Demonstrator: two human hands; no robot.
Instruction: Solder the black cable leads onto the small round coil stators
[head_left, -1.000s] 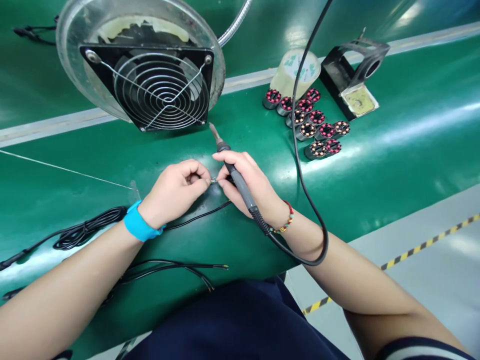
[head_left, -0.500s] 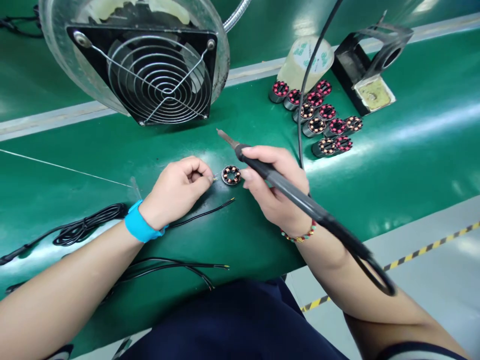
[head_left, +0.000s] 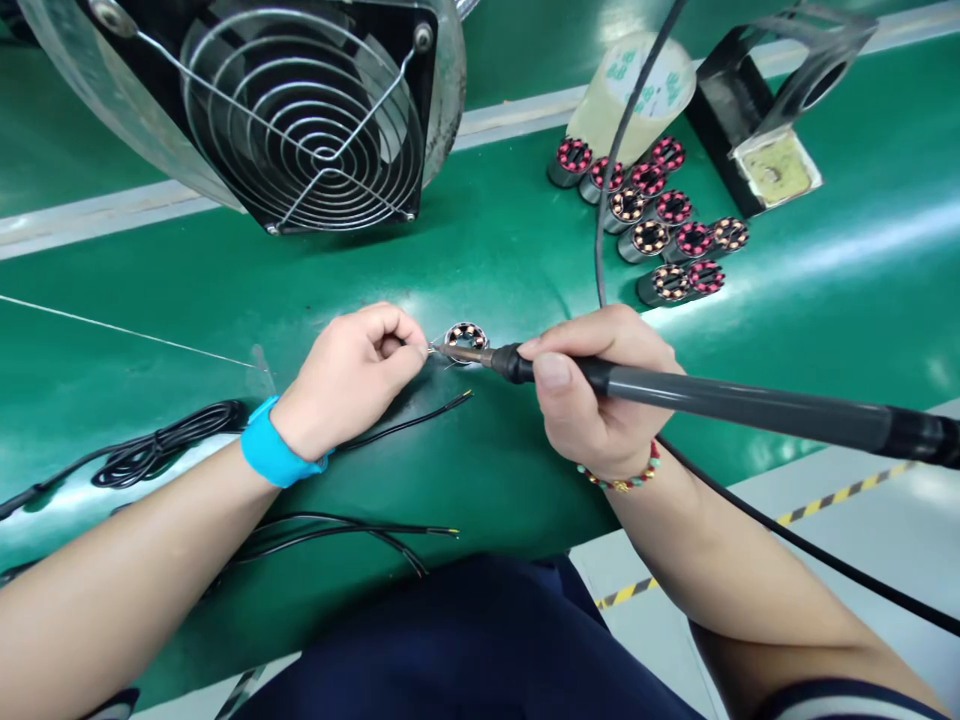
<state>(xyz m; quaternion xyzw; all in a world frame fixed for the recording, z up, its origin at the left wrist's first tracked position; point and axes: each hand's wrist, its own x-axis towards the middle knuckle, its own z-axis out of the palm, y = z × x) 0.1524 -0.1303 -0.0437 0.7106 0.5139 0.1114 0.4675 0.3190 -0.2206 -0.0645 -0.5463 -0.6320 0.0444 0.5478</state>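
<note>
Fingers of the left hand (head_left: 365, 365) pinch thin shiny wire ends (head_left: 433, 349) beside a round copper-wound stator (head_left: 466, 331) on the green desk (head_left: 517, 480); the right hand (head_left: 611, 385) grips a grey-black soldering iron (head_left: 735, 402). Holding both steady should help.

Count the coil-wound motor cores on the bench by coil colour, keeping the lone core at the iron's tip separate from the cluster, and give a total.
Red-coil cores in the cluster: 7
Copper-coil cores in the cluster: 4
Lone copper-coil core: 1
Total: 12
</note>
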